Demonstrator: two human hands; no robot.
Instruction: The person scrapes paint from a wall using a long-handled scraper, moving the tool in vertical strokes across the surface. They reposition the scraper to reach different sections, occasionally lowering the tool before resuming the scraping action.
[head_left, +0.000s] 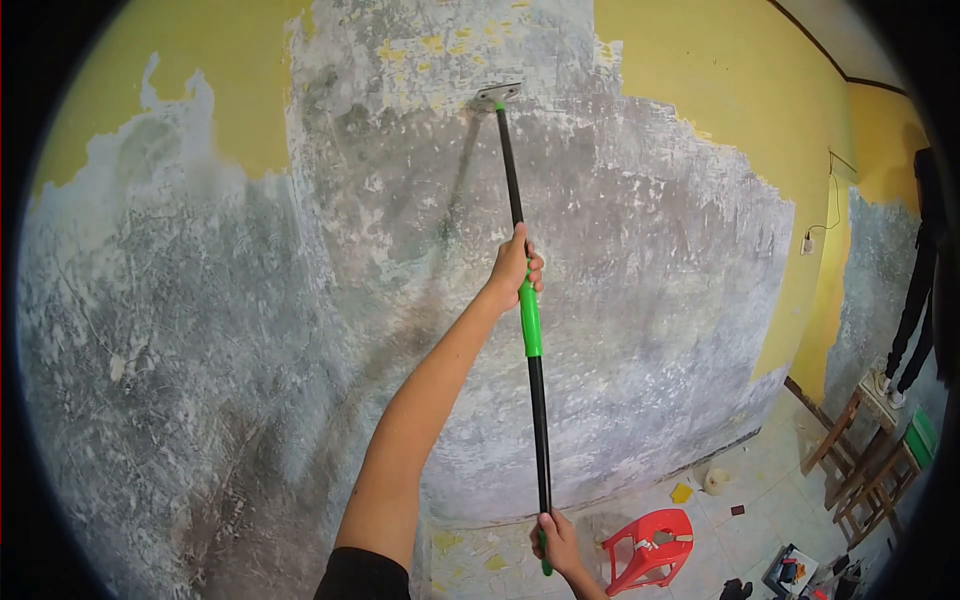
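Note:
A long-handled scraper (pixel 533 320) with a black pole and green grips runs up the middle of the view. Its flat metal head (pixel 500 93) is at the wall, on a patch where bits of yellow paint show. My left hand (pixel 516 268) is wrapped around the pole at the upper end of the middle green grip. Lower down, my right hand (pixel 558 543) grips the pole near its bottom end. The wall (pixel 450 350) is mostly bare grey plaster, with yellow paint (pixel 700 60) along the top and right.
A red plastic stool (pixel 652 545) stands on the tiled floor near my right hand. Tools and boxes (pixel 800 570) lie at lower right. Another person (pixel 918 290) stands on a wooden stool (pixel 865 420) at the far right. A wall socket (pixel 807 245) has a cable plugged in.

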